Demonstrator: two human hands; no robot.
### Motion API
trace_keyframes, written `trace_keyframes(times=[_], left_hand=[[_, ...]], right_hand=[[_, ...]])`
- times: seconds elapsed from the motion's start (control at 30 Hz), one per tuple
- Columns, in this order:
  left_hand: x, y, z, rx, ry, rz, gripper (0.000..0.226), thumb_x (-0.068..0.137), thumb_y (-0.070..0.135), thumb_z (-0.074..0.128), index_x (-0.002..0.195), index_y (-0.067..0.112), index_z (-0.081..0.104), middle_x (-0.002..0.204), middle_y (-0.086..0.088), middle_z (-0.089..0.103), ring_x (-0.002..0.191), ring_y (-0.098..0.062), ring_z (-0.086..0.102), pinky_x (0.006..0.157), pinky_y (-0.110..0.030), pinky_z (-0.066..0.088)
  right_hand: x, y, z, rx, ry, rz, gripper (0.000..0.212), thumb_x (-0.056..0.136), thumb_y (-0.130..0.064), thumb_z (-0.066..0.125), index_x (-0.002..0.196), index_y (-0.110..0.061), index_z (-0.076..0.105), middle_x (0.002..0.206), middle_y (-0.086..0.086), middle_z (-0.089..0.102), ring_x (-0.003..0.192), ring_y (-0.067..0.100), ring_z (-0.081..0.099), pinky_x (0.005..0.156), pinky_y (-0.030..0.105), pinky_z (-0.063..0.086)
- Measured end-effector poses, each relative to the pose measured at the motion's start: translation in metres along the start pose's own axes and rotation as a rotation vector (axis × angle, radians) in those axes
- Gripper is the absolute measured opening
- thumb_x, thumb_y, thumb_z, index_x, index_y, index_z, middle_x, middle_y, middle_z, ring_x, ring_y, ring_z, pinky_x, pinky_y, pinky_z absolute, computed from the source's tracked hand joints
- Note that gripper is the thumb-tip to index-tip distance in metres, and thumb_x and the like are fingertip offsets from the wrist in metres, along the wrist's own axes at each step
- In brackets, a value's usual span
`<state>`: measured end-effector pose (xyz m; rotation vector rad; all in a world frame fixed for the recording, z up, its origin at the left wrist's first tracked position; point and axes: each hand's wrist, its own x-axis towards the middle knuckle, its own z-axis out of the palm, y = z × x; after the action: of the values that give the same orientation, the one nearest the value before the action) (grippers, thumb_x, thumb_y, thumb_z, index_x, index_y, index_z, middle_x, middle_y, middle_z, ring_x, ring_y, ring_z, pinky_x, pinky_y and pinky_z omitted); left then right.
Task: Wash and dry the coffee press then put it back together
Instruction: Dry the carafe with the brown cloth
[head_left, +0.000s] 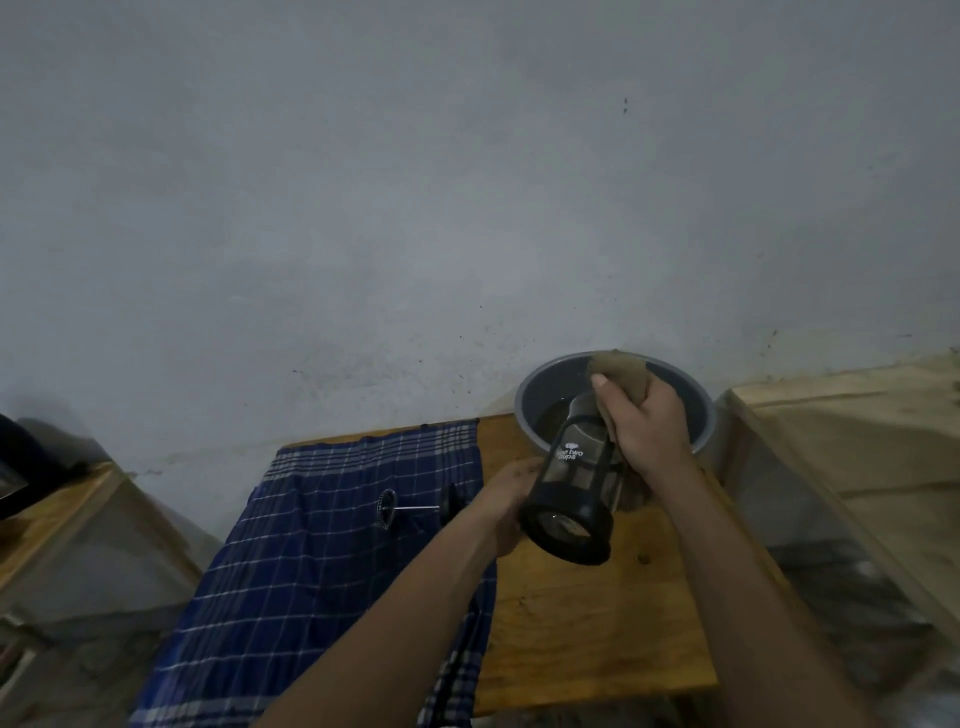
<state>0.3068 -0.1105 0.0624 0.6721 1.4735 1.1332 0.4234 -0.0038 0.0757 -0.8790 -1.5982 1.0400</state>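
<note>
Wooden table (587, 623) | grey wall (363, 208) | both hands' fingers gripping: carafe (571, 488), sponge (621, 376)

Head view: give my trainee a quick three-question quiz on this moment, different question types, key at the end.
1. True or false: the plunger is inside the carafe.
2. Which hand holds the brown cloth? A left hand, B right hand.
3. Fill in: behind the carafe stands a grey ____ with water in it.

Key: 1 false, it lies on the checked blue cloth. 2 B. 3 bowl.
</note>
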Motion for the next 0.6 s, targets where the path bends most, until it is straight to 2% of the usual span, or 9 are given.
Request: trace_keyframes(times=[0.07, 0.1, 0.17, 0.23, 0.3, 0.37, 0.43, 0.53, 0.6], left_hand=[[0.005, 0.007, -0.007, 0.095, 0.111, 0.103, 0.017, 0.096, 0.026, 0.055, 0.102, 0.014, 0.065, 0.100, -0.007, 0.069, 0.087, -0.017, 0.066, 0.081, -0.032, 0.053], [0.006, 0.011, -0.009, 0.114, 0.122, 0.127, 0.019, 0.095, 0.031, 0.056, 0.097, 0.015, 0.066, 0.102, -0.008, 0.069, 0.091, -0.019, 0.064, 0.083, -0.035, 0.052], [0.001, 0.018, -0.006, 0.169, 0.048, 0.122, 0.031, 0.093, 0.047, 0.053, 0.090, 0.019, 0.065, 0.096, -0.003, 0.068, 0.090, -0.018, 0.063, 0.081, -0.033, 0.050], [-0.004, 0.021, 0.003, 0.227, -0.019, 0.061, 0.044, 0.091, 0.060, 0.048, 0.100, 0.022, 0.066, 0.100, -0.001, 0.069, 0.094, -0.018, 0.064, 0.079, -0.030, 0.051], [-0.006, 0.021, 0.010, 0.160, -0.044, 0.036, 0.051, 0.090, 0.063, 0.047, 0.113, 0.021, 0.064, 0.105, -0.003, 0.070, 0.096, -0.019, 0.065, 0.078, -0.029, 0.053], [-0.004, 0.020, 0.010, 0.077, -0.043, 0.038, 0.050, 0.091, 0.060, 0.048, 0.113, 0.019, 0.065, 0.101, -0.004, 0.072, 0.092, -0.019, 0.068, 0.077, -0.029, 0.054], [0.000, 0.019, 0.007, -0.028, -0.009, 0.020, 0.055, 0.088, 0.060, 0.053, 0.116, 0.014, 0.066, 0.104, -0.009, 0.074, 0.097, -0.025, 0.070, 0.085, -0.034, 0.055], [0.006, 0.016, 0.001, -0.261, 0.035, -0.031, 0.066, 0.081, 0.064, 0.060, 0.121, 0.012, 0.065, 0.109, -0.017, 0.072, 0.103, -0.033, 0.069, 0.095, -0.044, 0.053], [0.010, 0.016, -0.007, -0.418, 0.046, -0.095, 0.071, 0.079, 0.066, 0.060, 0.121, 0.009, 0.065, 0.108, -0.020, 0.072, 0.101, -0.034, 0.068, 0.093, -0.046, 0.053]], right_hand=[[0.001, -0.002, -0.003, -0.095, -0.003, -0.031, 0.011, 0.092, -0.028, 0.059, 0.091, -0.017, 0.061, 0.073, -0.010, 0.059, 0.066, 0.001, 0.056, 0.053, 0.007, 0.043], [0.001, -0.002, -0.004, -0.124, -0.013, -0.045, 0.010, 0.093, -0.027, 0.059, 0.092, -0.017, 0.060, 0.072, -0.010, 0.058, 0.064, 0.000, 0.056, 0.052, 0.007, 0.043], [-0.001, -0.003, -0.001, -0.149, -0.029, -0.071, 0.011, 0.092, -0.028, 0.059, 0.094, -0.017, 0.060, 0.073, -0.010, 0.059, 0.065, 0.000, 0.057, 0.053, 0.005, 0.045], [-0.003, -0.007, 0.006, -0.126, -0.037, -0.073, 0.011, 0.092, -0.028, 0.059, 0.095, -0.018, 0.061, 0.077, -0.008, 0.061, 0.069, 0.000, 0.058, 0.055, 0.005, 0.044], [-0.004, -0.013, 0.013, -0.019, 0.014, -0.041, 0.014, 0.092, -0.029, 0.059, 0.100, -0.017, 0.062, 0.083, -0.006, 0.063, 0.076, 0.002, 0.060, 0.062, 0.004, 0.044], [-0.007, -0.017, 0.018, 0.227, 0.112, 0.087, 0.018, 0.093, -0.030, 0.057, 0.102, -0.017, 0.063, 0.088, -0.002, 0.064, 0.083, 0.010, 0.062, 0.071, 0.015, 0.049], [-0.013, -0.018, 0.022, 0.404, 0.112, 0.230, 0.017, 0.094, -0.034, 0.054, 0.099, -0.020, 0.063, 0.091, 0.000, 0.065, 0.085, 0.015, 0.063, 0.076, 0.026, 0.052], [-0.031, -0.018, 0.028, 0.328, -0.209, 0.253, 0.027, 0.094, -0.032, 0.054, 0.115, -0.015, 0.060, 0.101, 0.005, 0.067, 0.095, 0.020, 0.066, 0.080, 0.030, 0.055], [-0.048, -0.019, 0.026, 0.276, -0.439, 0.208, 0.023, 0.096, -0.025, 0.052, 0.115, -0.015, 0.061, 0.098, 0.003, 0.069, 0.092, 0.016, 0.068, 0.074, 0.021, 0.055]])
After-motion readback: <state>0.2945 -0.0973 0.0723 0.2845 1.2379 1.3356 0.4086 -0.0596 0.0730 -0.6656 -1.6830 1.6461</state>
